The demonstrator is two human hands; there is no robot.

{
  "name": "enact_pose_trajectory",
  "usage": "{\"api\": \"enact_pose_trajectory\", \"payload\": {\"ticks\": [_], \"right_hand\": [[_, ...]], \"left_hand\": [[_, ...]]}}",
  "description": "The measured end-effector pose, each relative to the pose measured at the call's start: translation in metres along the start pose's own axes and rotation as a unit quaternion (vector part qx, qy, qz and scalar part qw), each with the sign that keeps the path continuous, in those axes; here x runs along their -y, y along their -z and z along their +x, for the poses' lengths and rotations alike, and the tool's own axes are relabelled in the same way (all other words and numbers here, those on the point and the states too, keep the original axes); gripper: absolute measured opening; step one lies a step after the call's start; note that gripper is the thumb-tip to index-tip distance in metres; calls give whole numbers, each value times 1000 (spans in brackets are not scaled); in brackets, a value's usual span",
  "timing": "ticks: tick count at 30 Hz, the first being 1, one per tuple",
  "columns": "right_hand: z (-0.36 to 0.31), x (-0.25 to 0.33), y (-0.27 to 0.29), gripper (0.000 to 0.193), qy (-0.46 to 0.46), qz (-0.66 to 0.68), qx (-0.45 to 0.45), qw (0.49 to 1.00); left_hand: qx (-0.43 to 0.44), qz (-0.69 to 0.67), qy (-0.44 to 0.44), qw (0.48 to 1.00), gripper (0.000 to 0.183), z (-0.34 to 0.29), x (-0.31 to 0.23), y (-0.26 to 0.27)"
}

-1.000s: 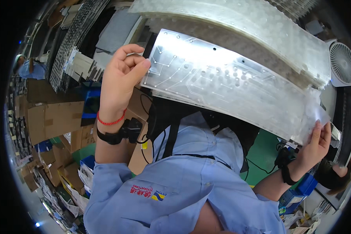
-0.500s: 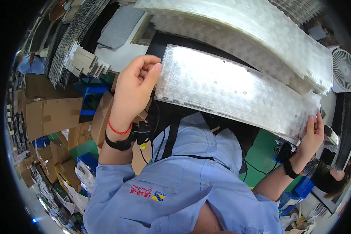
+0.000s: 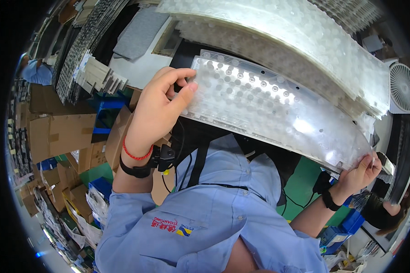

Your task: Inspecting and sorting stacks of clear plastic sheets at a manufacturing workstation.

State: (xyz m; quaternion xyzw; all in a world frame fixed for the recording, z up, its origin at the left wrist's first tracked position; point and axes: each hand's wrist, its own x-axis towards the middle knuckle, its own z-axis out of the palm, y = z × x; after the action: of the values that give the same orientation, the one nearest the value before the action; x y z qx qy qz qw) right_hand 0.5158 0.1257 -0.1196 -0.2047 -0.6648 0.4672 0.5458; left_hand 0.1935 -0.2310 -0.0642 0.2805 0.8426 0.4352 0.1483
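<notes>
A long, clear plastic sheet with rows of round spots and a few small dark holes lies crosswise in front of me, bowed along its length. At its left end my left hand is closed, thumb and forefinger pinching the edge. My right hand grips the near right corner, where the sheet bends down toward me. Glare hides part of the surface, and I cannot tell whether more than one layer is there. Just beyond it rises a tall stack of similar translucent dotted sheets.
A white round fan stands right of the stack. Grey cloth and pale strips lie at the far left. Cardboard boxes fill the left side. Cables hang from both my wrists. Another person shows at the far left edge.
The sheet has gone from nearly flat to bowed. My right hand has moved slightly toward me with its corner; my left has shifted slightly right at the other end.
</notes>
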Motion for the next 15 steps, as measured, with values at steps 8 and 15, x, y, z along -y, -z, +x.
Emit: {"api": "enact_pose_trajectory", "payload": {"ticks": [8, 15], "right_hand": [[1, 30, -18, 16, -57, 14, -47, 997], [7, 30, -14, 35, -179, -93, 9, 979]], "left_hand": [[-32, -257, 20, 966, 13, 0, 0, -1], [-37, -260, 27, 964, 31, -3, 5, 0]]}}
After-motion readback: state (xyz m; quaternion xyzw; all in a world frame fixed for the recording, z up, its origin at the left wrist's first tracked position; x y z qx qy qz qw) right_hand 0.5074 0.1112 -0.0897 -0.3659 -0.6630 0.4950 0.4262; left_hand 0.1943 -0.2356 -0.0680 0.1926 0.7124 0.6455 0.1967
